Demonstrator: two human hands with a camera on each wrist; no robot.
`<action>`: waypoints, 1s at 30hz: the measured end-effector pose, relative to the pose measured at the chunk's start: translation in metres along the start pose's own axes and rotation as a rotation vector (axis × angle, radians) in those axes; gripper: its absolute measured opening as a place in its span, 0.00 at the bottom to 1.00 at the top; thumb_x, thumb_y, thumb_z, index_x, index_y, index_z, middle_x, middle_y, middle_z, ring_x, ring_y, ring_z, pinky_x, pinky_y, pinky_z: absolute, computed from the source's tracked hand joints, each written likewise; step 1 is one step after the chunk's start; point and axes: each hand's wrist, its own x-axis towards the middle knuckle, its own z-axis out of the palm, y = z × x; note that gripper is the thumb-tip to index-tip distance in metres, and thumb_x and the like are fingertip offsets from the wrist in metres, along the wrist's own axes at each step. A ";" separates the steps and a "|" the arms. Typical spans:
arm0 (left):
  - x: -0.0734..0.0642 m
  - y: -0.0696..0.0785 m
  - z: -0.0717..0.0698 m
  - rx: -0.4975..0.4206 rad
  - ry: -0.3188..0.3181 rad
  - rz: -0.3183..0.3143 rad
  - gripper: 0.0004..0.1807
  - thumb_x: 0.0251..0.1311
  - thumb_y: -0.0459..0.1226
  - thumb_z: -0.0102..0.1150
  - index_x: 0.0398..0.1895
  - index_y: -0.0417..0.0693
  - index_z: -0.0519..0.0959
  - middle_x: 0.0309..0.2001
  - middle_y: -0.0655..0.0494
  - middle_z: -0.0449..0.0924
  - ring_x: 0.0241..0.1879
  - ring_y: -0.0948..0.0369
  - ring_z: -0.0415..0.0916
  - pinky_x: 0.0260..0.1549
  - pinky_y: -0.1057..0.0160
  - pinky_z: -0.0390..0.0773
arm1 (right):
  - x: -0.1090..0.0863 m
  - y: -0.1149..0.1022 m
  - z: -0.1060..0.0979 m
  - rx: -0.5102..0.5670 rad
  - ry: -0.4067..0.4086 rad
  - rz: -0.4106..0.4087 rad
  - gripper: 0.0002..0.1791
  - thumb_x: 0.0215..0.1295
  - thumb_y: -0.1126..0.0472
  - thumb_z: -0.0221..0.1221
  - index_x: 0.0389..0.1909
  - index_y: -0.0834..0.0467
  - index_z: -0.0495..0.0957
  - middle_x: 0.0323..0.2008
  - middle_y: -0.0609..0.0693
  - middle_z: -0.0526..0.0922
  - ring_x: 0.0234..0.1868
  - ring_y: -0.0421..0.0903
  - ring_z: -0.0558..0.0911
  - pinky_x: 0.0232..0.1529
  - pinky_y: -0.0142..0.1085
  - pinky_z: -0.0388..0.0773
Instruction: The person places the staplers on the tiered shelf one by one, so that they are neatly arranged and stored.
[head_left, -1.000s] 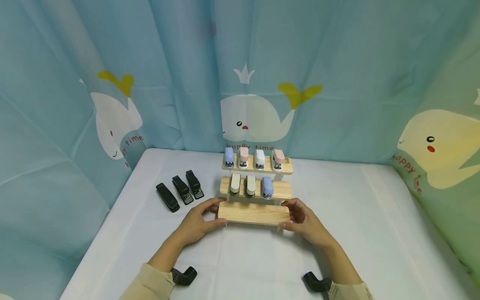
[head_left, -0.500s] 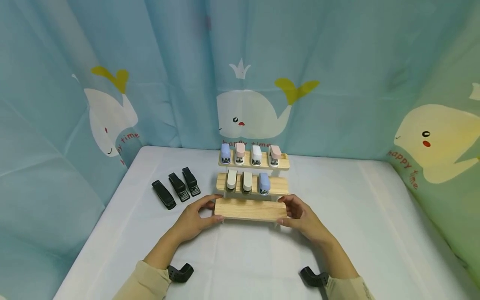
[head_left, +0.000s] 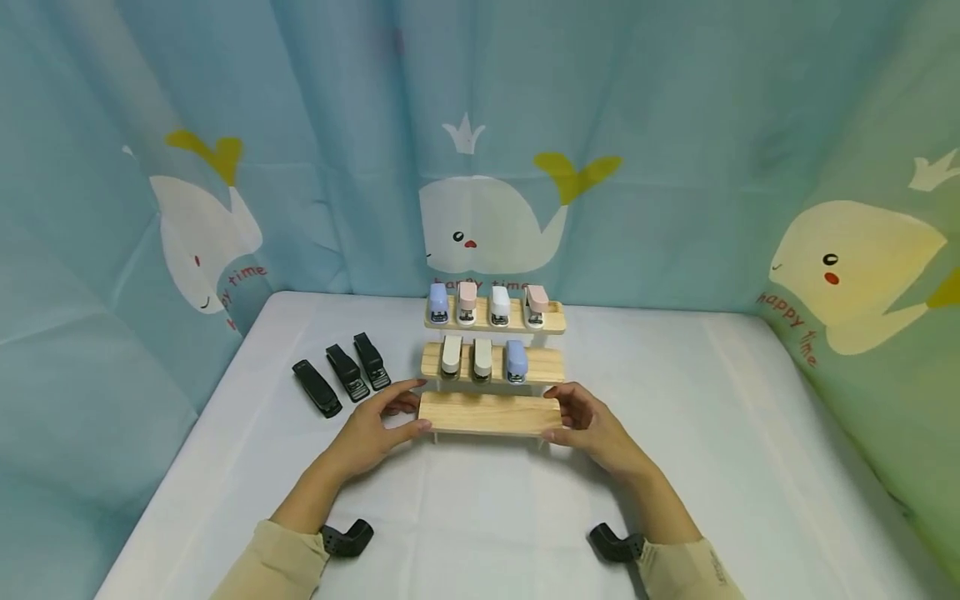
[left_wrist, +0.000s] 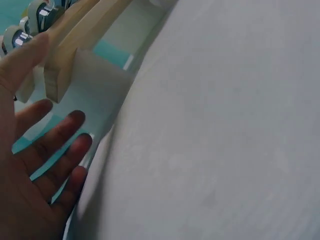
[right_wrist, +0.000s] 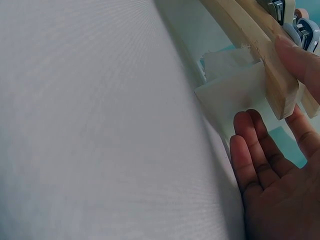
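A three-tier wooden display stand [head_left: 490,415] sits on the table, raised on clear-looking supports. My left hand [head_left: 369,435] holds the left end of its lowest board, thumb at the front corner and index finger toward the back. At the opposite end, my right hand [head_left: 596,429] grips the same board in a similar way. In both wrist views the other fingers are loosely spread below the board. Two cream mini staplers [head_left: 451,356] and a blue mini stapler [head_left: 516,361] stand on the middle tier. Several more, including a white mini stapler [head_left: 499,306], line the top tier.
Left of the stand, three black staplers [head_left: 348,372] lie on the white tablecloth [head_left: 480,517]. A blue curtain [head_left: 337,167] with whale prints hangs behind and around the table. Black wrist cameras [head_left: 348,538] sit at both cuffs.
The head view has shifted, so everything slides slightly left and up in the picture. Both hands stay at the ends of the lowest board, and the staplers keep their places.
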 end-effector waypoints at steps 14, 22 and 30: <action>-0.001 0.019 -0.023 -0.011 0.045 0.072 0.35 0.65 0.43 0.71 0.74 0.54 0.70 0.59 0.43 0.80 0.60 0.45 0.78 0.62 0.42 0.75 | 0.003 0.000 0.001 0.023 -0.003 -0.002 0.31 0.60 0.67 0.72 0.62 0.62 0.72 0.58 0.53 0.74 0.49 0.44 0.76 0.53 0.30 0.74; -0.005 0.031 -0.047 0.074 0.087 0.046 0.38 0.65 0.48 0.71 0.76 0.58 0.67 0.62 0.49 0.79 0.61 0.46 0.78 0.62 0.42 0.74 | 0.003 0.000 0.003 0.027 -0.003 -0.004 0.31 0.59 0.67 0.72 0.63 0.62 0.72 0.58 0.55 0.74 0.49 0.45 0.77 0.53 0.30 0.75; -0.013 0.031 -0.066 0.154 0.114 0.053 0.41 0.64 0.50 0.71 0.77 0.51 0.65 0.63 0.43 0.77 0.64 0.44 0.75 0.63 0.42 0.74 | 0.000 -0.001 0.001 0.036 -0.005 0.003 0.31 0.59 0.67 0.72 0.63 0.62 0.72 0.57 0.55 0.74 0.49 0.46 0.77 0.52 0.32 0.76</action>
